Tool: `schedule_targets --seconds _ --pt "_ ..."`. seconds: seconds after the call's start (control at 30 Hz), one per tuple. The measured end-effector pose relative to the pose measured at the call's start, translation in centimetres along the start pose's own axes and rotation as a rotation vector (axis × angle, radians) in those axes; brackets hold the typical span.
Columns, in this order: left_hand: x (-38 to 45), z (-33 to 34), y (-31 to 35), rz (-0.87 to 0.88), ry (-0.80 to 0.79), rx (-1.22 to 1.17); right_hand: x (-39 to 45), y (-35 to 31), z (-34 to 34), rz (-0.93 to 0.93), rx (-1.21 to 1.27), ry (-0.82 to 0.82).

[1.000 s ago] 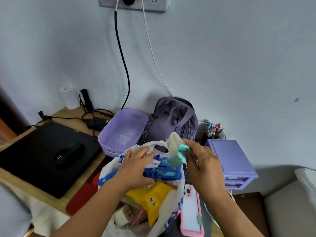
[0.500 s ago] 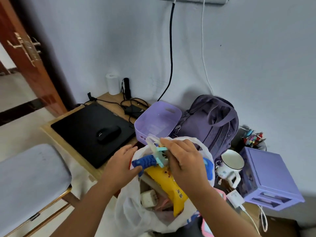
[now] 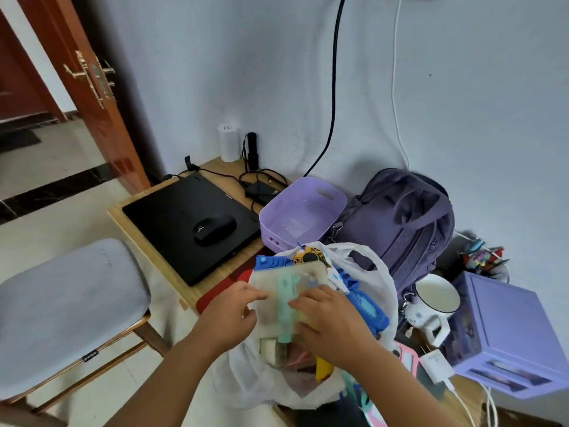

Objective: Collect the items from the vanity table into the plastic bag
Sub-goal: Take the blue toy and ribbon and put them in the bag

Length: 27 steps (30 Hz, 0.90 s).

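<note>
A white plastic bag (image 3: pixel 378 282) stands open at the table's front edge, stuffed with a blue toy (image 3: pixel 368 306), a yellow packet (image 3: pixel 324 369) and other items. Across its mouth lies a translucent pouch with a mint-green item (image 3: pixel 286 300) inside. My left hand (image 3: pixel 229 315) pinches the pouch's left edge. My right hand (image 3: pixel 331 322) presses on its right side, fingers closed over it. Lower contents of the bag are hidden.
A lilac basket (image 3: pixel 308 208), a purple backpack (image 3: pixel 406 223), a white mug (image 3: pixel 432 298), a lilac drawer box (image 3: pixel 505 334), a pink-cased phone (image 3: pixel 406 360) and a white charger (image 3: pixel 435 365) crowd the table. A black laptop (image 3: pixel 172 217) with a mouse (image 3: pixel 214 229) lies left. A grey chair (image 3: pixel 61 309) stands at left.
The pouch with the mint-green item has come down flat over the bag's mouth, and both hands have shifted onto it. The camera has swung left and down.
</note>
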<state>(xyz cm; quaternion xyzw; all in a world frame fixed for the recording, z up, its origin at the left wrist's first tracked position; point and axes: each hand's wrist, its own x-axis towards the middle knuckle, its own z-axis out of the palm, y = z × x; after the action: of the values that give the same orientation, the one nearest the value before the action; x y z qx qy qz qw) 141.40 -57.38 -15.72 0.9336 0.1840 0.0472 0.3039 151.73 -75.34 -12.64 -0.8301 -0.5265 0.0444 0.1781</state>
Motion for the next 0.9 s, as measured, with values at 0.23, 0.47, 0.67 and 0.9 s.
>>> schedule_targets --seconds 0.23,0.47,0.67,0.9 --pt "0.0 1.6 1.8 -0.004 0.068 0.016 -2.9 2.5 -2.4 0.113 0.099 0.177" --pt "0.1 4.1 6.0 0.207 0.089 0.02 -7.6 5.5 -3.4 0.324 0.092 0.307" --pt "-0.4 6.1 7.7 0.254 0.047 0.022 -11.8 7.8 -2.2 0.444 0.097 0.152" --pt "-0.8 7.1 8.4 0.206 0.103 0.013 -14.8 7.1 1.2 0.517 0.16 -0.299"
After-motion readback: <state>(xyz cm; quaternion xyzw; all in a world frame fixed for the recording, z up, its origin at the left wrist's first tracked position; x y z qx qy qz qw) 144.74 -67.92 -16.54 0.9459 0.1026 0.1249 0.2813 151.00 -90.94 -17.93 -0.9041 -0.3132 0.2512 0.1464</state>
